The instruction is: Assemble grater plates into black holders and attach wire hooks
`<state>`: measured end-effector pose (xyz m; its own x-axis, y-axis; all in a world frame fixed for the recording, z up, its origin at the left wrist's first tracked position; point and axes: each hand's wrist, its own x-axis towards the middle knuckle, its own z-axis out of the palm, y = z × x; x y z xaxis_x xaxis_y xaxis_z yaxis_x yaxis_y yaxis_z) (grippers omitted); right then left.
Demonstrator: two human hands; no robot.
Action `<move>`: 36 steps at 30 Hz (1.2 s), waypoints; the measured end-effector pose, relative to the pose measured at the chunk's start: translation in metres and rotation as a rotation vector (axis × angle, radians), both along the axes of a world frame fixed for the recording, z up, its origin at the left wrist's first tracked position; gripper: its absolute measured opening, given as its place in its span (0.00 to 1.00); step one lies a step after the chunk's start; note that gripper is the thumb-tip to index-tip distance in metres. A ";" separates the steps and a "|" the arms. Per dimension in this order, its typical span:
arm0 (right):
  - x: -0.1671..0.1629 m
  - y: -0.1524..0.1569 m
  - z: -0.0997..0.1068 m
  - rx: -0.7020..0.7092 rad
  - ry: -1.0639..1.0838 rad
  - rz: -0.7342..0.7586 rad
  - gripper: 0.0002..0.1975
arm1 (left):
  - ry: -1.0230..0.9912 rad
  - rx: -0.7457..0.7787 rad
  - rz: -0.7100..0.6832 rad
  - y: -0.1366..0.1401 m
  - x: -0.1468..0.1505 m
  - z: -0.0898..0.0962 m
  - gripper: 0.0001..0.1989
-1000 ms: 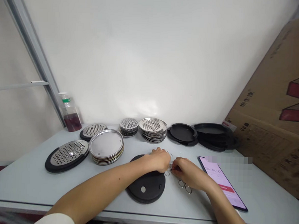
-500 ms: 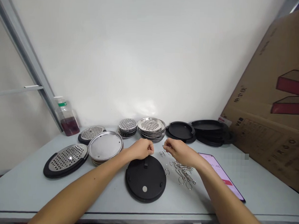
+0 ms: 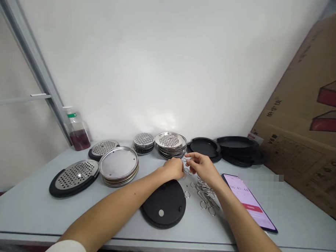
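Observation:
My left hand (image 3: 174,168) is closed, palm down, past the top edge of a black round disc (image 3: 166,208). What its fingertips hold, if anything, is hidden. Close beside it, my right hand (image 3: 202,166) pinches a thin metal ring (image 3: 184,160) between thumb and forefinger. The disc lies on the table with a pale round spot and small black knobs showing; my left forearm covers its upper left. Loose metal rings (image 3: 187,194) are scattered right of the disc, next to a heap of wire clips with ring ends (image 3: 206,193).
Left stand a stack of metal discs (image 3: 118,163) and black-rimmed grater plates (image 3: 77,176). Behind are stacked perforated plates (image 3: 170,140) and black round trays (image 3: 203,147). A phone (image 3: 249,198) lies right, a cardboard box (image 3: 302,138) beyond. A bottle (image 3: 79,132) stands far left.
My left hand has moved right, off the disc's top edge to beside my right hand. My right hand has risen slightly, and the ring now shows in its pinch.

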<state>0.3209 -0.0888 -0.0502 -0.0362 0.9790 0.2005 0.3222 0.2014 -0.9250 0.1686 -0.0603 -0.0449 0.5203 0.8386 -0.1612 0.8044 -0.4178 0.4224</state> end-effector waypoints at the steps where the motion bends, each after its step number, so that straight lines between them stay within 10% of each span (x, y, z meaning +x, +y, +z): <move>1: -0.002 0.000 -0.001 0.008 0.005 -0.010 0.13 | 0.000 -0.009 -0.012 0.000 0.002 -0.001 0.09; 10: -0.009 -0.003 0.002 0.005 0.103 -0.033 0.15 | -0.282 -0.084 -0.042 0.003 -0.002 -0.007 0.07; 21: -0.034 -0.026 0.014 -0.050 0.241 0.160 0.14 | -0.701 -0.200 0.118 -0.036 -0.101 0.017 0.13; 27: -0.060 -0.046 0.015 -0.029 0.205 0.304 0.13 | -0.812 -0.166 0.099 -0.063 -0.107 0.023 0.14; 36: -0.063 -0.051 0.004 0.473 -0.183 0.122 0.11 | -0.853 -0.175 0.175 -0.060 -0.103 0.013 0.16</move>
<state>0.2574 -0.1393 -0.0457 -0.2202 0.7693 0.5998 0.4179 0.6300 -0.6546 0.0653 -0.1200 -0.0318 0.3884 0.9171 0.0899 0.2327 -0.1920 0.9534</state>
